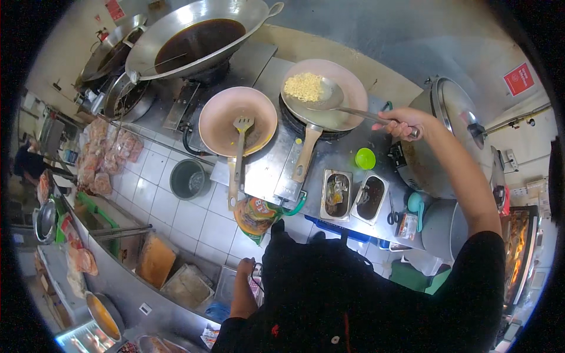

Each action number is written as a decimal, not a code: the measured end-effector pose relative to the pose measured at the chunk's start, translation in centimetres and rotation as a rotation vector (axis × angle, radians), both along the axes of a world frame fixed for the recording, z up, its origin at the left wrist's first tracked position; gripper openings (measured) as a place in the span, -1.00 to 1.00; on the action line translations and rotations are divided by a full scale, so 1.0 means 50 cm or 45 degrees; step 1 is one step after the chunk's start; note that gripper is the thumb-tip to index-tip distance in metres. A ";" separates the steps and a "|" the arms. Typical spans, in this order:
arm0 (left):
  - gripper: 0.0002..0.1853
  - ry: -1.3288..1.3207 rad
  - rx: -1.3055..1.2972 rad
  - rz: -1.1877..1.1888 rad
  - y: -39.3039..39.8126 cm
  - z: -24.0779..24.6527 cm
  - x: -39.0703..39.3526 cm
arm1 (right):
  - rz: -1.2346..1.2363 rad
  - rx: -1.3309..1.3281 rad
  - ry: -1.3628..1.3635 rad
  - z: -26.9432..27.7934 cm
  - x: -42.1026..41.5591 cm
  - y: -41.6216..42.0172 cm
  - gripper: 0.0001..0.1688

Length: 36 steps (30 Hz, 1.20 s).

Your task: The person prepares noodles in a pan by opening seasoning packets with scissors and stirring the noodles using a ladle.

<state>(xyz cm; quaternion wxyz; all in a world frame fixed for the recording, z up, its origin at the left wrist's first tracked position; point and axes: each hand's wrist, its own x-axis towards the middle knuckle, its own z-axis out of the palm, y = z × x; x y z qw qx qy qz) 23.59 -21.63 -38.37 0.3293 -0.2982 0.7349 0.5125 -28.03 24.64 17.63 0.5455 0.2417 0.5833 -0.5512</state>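
My right hand (404,124) grips the long handle of a metal strainer ladle (329,95). Pale noodles (303,87) lie in its bowl, over a light-coloured pan (353,84) of cloudy liquid on a burner. Left of it is a second pan (216,103), with yellow residue and a slotted spatula (241,132) resting in it. Low at my side, my left hand (247,265) is closed around something thin and dark, perhaps a cable or strap. A green cup (365,158) and two steel containers (336,212) (370,216) with dark contents sit on the steel counter.
A large wok (198,13) of dark liquid stands at the upper left. Scissors (392,209), a turquoise scoop (416,205) and large pots (441,225) are at the right. A grey bucket (190,179) and bagged food (103,154) are on the left. Another person (28,161) is far left.
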 end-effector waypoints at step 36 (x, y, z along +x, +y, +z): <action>-0.48 -0.062 -0.174 -0.016 0.035 0.115 -0.048 | -0.244 -0.175 0.570 -0.160 0.214 -0.052 -0.53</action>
